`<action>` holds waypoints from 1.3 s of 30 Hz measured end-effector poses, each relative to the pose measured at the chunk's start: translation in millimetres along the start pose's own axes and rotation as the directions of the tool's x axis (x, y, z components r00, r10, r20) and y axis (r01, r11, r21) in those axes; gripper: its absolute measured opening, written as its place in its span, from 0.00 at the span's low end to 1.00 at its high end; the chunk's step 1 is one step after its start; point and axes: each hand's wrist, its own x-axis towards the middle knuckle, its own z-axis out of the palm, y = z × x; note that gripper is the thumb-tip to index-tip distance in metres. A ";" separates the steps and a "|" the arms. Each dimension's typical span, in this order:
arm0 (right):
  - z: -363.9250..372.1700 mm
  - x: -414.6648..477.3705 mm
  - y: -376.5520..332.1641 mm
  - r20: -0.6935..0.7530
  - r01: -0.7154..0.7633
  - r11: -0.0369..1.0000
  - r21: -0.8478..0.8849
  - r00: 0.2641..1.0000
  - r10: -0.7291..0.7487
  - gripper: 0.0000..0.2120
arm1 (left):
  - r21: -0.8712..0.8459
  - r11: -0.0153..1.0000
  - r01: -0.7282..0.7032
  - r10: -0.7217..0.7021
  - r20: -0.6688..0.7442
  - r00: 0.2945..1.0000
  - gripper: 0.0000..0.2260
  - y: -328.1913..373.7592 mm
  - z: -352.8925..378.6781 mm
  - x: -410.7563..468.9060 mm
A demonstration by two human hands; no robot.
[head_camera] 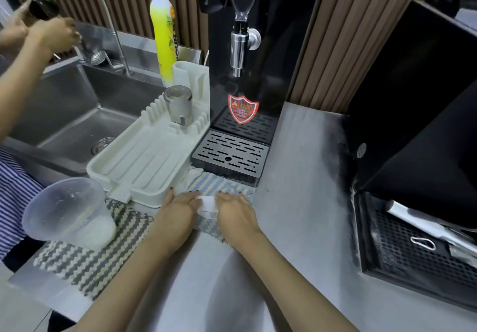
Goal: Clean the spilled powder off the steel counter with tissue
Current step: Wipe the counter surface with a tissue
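Note:
A white tissue (208,206) lies on the striped mat (85,262) at the steel counter (296,215), just in front of the dispenser's drip tray. My left hand (180,209) holds its left side and my right hand (236,211) its right side, both palms down with fingers pointing away from me. Most of the tissue is hidden under the two hands. A faint dusting of white powder (338,135) shows on the counter along the black machine at the right.
A white dish rack (144,161) with a steel cup stands left of the black dispenser (245,60). A plastic cup of white liquid (69,213) sits on the mat at left. Another person's hands work over the sink (67,115). A black basket (418,251) sits at right.

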 end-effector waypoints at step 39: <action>-77.0 -235.9 114.0 -0.102 -0.467 0.409 0.784 0.553 0.827 0.12 | -0.494 0.853 -0.167 0.187 -0.009 0.982 0.10 187.3 28.2 -4.7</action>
